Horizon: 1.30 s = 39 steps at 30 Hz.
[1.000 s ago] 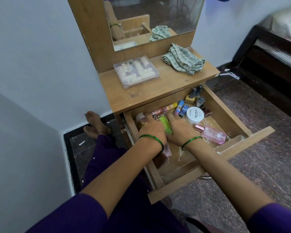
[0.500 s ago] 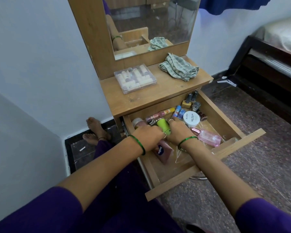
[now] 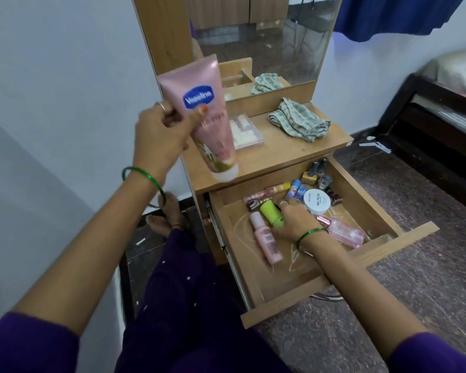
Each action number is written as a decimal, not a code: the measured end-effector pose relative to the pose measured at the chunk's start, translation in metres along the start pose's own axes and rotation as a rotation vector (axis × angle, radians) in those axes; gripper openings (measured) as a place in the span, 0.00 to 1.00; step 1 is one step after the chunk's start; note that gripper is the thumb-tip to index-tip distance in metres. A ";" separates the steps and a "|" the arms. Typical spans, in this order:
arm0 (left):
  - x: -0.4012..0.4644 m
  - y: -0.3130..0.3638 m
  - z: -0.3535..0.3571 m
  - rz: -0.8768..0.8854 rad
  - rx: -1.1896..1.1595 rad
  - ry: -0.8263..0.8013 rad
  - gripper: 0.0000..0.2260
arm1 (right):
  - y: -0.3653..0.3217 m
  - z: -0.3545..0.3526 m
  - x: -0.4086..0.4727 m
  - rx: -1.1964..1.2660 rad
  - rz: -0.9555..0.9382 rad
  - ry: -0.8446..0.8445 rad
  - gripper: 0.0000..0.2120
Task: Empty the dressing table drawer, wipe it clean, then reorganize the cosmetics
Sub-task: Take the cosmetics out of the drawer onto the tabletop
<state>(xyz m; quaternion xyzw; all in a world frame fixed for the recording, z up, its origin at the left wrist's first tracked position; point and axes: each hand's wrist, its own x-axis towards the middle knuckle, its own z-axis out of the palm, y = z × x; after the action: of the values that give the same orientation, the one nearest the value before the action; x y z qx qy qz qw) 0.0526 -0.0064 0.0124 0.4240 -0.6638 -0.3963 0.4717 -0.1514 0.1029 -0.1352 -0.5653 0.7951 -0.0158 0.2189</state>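
My left hand (image 3: 160,137) grips a pink Vaseline tube (image 3: 202,117), cap down, raised above the left end of the dressing table top (image 3: 288,150). The wooden drawer (image 3: 334,281) stands pulled out. Inside it, my right hand (image 3: 291,220) closes its fingers round a lime-green bottle (image 3: 271,212). Beside that lie a pink spray bottle (image 3: 265,238), a clear pink bottle (image 3: 345,232), a white nail-polish-remover jar (image 3: 318,201), lip balms (image 3: 296,188) and several nail polish bottles (image 3: 316,173) at the back.
A folded patterned cloth (image 3: 299,119) and a clear plastic box of small items (image 3: 246,131) sit on the top, under the mirror (image 3: 256,41). A dark bed frame (image 3: 428,125) stands at the right. My feet (image 3: 167,214) rest on the floor left of the drawer.
My left hand has lifted the pink tube out of the drawer and up to the table top's left end. My right hand stays in the drawer on the green bottle.
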 end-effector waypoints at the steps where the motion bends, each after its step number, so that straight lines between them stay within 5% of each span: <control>1: 0.010 -0.002 -0.006 -0.003 -0.001 0.026 0.13 | -0.001 0.002 -0.001 -0.039 -0.015 -0.007 0.31; 8: 0.058 -0.017 -0.025 0.029 0.173 0.156 0.22 | -0.003 -0.003 -0.009 0.032 -0.014 0.028 0.29; 21: 0.083 -0.048 -0.031 -0.003 0.204 0.090 0.23 | 0.001 -0.055 -0.022 1.372 -0.162 0.109 0.23; 30: 0.072 -0.088 -0.026 -0.108 0.302 -0.071 0.27 | -0.027 -0.107 0.037 1.049 -0.206 0.548 0.29; 39: 0.068 -0.110 -0.013 -0.109 0.425 -0.094 0.25 | -0.043 -0.114 0.112 0.781 -0.081 0.695 0.27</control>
<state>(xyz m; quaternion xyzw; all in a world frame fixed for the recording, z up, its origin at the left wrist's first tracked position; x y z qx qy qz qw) 0.0722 -0.1077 -0.0667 0.5304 -0.7297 -0.2916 0.3181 -0.1846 -0.0395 -0.0572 -0.4334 0.7331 -0.5063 0.1360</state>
